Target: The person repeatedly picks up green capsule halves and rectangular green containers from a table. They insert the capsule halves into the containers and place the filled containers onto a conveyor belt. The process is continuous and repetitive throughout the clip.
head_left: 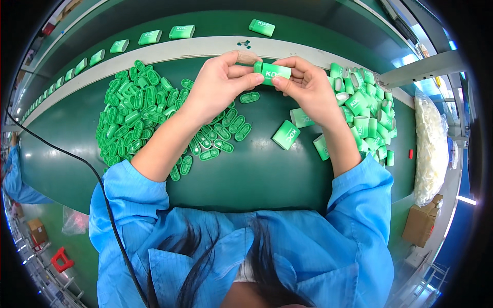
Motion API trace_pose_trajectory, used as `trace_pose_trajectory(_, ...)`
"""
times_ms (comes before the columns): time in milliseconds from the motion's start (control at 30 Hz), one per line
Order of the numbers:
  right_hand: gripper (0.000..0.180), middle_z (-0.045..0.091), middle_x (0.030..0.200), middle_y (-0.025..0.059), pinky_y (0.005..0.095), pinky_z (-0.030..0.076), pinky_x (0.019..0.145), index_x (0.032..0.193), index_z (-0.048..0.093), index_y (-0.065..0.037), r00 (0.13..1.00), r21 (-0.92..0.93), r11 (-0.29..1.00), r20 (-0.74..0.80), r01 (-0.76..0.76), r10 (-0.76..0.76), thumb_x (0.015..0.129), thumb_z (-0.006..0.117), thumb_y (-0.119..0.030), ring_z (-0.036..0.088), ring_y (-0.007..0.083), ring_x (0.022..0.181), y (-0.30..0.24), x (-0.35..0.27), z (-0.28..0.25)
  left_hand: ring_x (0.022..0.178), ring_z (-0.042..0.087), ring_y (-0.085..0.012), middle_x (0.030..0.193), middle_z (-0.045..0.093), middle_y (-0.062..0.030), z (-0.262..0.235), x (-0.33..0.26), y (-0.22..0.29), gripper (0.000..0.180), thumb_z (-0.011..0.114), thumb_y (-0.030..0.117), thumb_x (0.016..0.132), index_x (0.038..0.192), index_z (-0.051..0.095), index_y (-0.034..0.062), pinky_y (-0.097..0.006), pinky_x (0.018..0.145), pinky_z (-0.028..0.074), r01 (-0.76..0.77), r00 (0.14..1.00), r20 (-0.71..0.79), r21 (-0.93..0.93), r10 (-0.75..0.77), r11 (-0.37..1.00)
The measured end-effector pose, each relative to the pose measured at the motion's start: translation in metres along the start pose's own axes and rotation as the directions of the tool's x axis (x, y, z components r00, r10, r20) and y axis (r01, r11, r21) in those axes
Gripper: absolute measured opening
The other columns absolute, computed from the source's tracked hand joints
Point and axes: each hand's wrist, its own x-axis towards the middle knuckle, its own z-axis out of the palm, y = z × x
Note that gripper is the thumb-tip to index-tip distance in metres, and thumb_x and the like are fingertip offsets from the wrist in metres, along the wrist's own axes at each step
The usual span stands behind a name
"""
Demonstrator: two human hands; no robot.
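Above the far part of the green surface [246, 179], a left hand [218, 82] has its grip closed on a green cap [258, 67] at the end of a printed green sleeve [284, 72], which the right hand [314, 91] pinches. The two parts look joined or nearly so; whether the cap is fully seated cannot be told. Seemingly finished pieces [149, 37] line the belt [221, 28] beyond. Much appears left: a heap of loose caps [120, 123] at left, a pile of sleeves [361, 126] at right.
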Motion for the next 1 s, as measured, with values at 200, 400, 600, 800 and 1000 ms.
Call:
trace_pose_trajectory(200,0.024,0.064,0.096,0.0066,0.0218,0.050,0.078,0.105,0.057,0.003,1.000,0.120,0.993,0.010,-0.017,0.015,0.083,0.065,-0.003,0.060,0.0089,0.086,0.002,-0.003,-0.001,0.091,0.064,-0.0146,0.098,0.067,-0.0120,0.003,-0.002,0.006,0.033,0.068,0.006,0.081,0.111,0.060,-0.0043,-0.026,0.079,0.052,-0.056,0.997,-0.031,0.264,0.066,0.963)
trace_pose_trajectory(400,0.024,0.064,0.097,0.0081,0.0236,0.050,0.081,0.105,0.057,0.003,0.986,-0.036,0.989,-0.070,0.147,-0.149,0.082,0.065,-0.002,0.061,0.0113,0.091,0.000,-0.004,0.004,0.093,0.064,-0.0163,0.099,0.067,-0.0139,0.002,-0.004,0.008,0.035,0.068,0.007,0.081,0.112,0.060,-0.0065,-0.027,0.082,0.052,-0.128,0.989,-0.023,0.375,0.147,0.918)
trace_pose_trajectory(600,0.026,0.066,0.091,0.0084,0.0237,0.052,0.074,0.103,0.058,0.003,0.986,-0.040,0.998,-0.152,0.057,-0.062,0.081,0.068,-0.004,0.064,0.0120,0.081,-0.002,-0.005,0.008,0.092,0.066,-0.0263,0.098,0.066,-0.0220,0.026,-0.018,-0.004,0.047,0.059,0.000,0.084,0.127,0.042,-0.0079,-0.033,0.079,0.053,-0.261,0.935,-0.062,0.548,0.350,0.795)
trace_pose_trajectory(800,0.025,0.067,0.082,0.0116,0.0255,0.053,0.060,0.100,0.058,0.001,0.881,-0.576,0.783,-0.216,0.234,-0.422,0.079,0.068,-0.006,0.067,0.0142,0.074,-0.002,-0.015,0.034,0.075,0.065,-0.0371,0.091,0.065,-0.0217,0.041,-0.029,-0.009,0.052,0.052,-0.005,0.079,0.129,0.036,-0.0075,-0.038,0.065,0.051,-0.221,0.902,-0.105,0.720,0.418,0.658)
trace_pose_trajectory(1000,0.023,0.067,0.080,0.0112,0.0258,0.053,0.064,0.099,0.059,0.002,0.923,-0.298,0.934,-0.266,0.196,-0.278,0.080,0.067,-0.009,0.065,0.0139,0.072,0.004,0.012,0.017,0.083,0.063,-0.0377,0.103,0.062,-0.0248,0.022,-0.007,-0.007,0.060,0.056,0.003,0.080,0.133,0.031,-0.0042,-0.038,0.072,0.051,-0.306,0.893,-0.047,0.666,0.448,0.680)
